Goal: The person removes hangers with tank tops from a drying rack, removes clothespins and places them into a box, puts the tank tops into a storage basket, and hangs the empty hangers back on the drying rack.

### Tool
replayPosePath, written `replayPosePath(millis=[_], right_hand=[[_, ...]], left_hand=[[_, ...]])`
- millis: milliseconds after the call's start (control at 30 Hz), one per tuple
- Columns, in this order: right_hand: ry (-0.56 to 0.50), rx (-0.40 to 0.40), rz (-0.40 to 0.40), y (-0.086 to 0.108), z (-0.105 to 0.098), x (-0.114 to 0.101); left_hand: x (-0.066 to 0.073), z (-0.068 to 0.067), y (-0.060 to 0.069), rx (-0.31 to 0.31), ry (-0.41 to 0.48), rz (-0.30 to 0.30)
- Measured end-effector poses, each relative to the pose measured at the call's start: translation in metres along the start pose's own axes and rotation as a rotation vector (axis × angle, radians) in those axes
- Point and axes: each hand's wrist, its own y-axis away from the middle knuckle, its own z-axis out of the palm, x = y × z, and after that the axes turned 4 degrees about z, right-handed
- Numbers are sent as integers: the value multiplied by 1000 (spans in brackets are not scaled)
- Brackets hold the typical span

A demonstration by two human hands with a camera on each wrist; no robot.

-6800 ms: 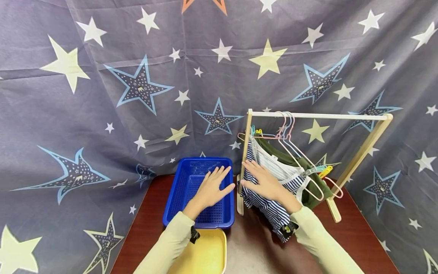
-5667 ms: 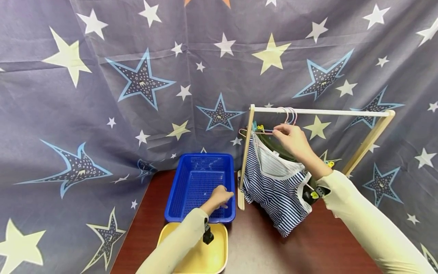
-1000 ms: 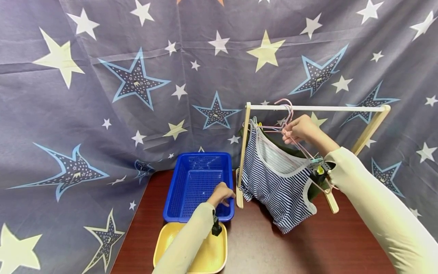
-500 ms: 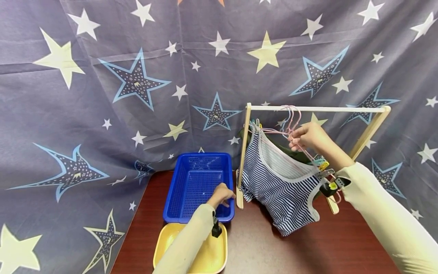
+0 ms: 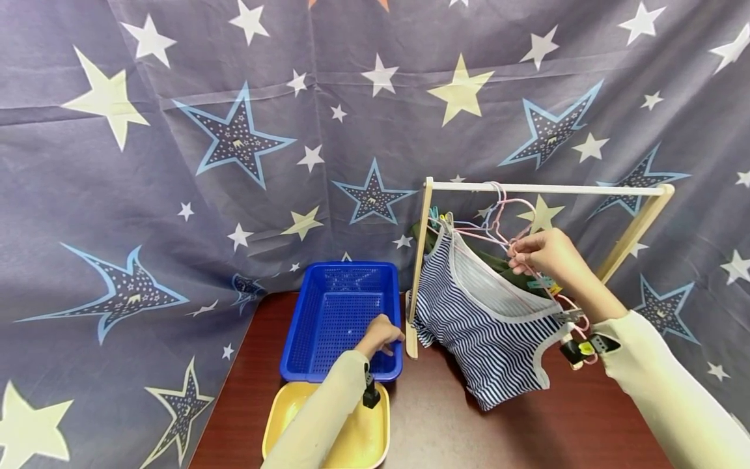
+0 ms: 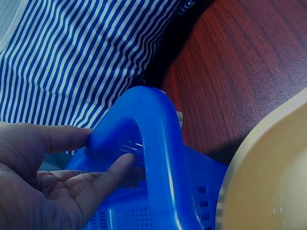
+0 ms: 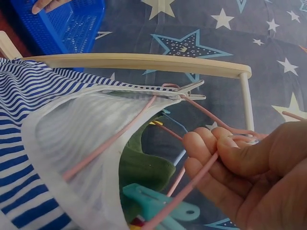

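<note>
My right hand (image 5: 545,253) pinches a pink clothes hanger (image 7: 192,184) just below its hook. The hook hangs under the rail, in front of the other hangers. From this hanger a blue-and-white striped tank top (image 5: 480,332) hangs by clothespins, its lower left part behind the rack's post. One grey clothespin (image 7: 190,90) shows at a strap in the right wrist view. My left hand (image 5: 379,335) holds the right rim of the blue plastic basket (image 6: 160,143), thumb and fingers on either side of it.
A wooden clothes rack (image 5: 586,189) stands on the right, with a green garment (image 7: 148,167) on hangers behind the top. A teal clothespin (image 7: 158,203) is near it. The yellow basin (image 5: 366,433) sits before the basket on the brown table (image 5: 445,430).
My right hand has drawn the pink hanger off the rail, then down, right and towards me. The striped top has shifted right with it. My left hand has stayed at the basket rim.
</note>
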Motion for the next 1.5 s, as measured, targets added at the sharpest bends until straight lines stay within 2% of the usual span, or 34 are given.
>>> replayPosePath(millis=[333,700,867,1000,1167,1400,1500], right_hand=[[-62,-13,-42,22,-7,15],[-20,-8,-92,42,-18,30],[-26,20,-146,51,-24,36],[-76,25,-195,55,-28,39],[-111,-17,-241,57,-26,35],[13,-12,-251,57,-17,25],[-3,-29,-257,54,-9,25]], left_hand=[[2,0,3,3,-9,-1],[2,-1,3,-13,2,0],[0,-1,4,-11,9,10],[-2,-1,3,-7,16,13],[-2,-1,4,-3,14,7],[-1,-1,6,-1,22,16],[-2,-1,6,-2,33,14]])
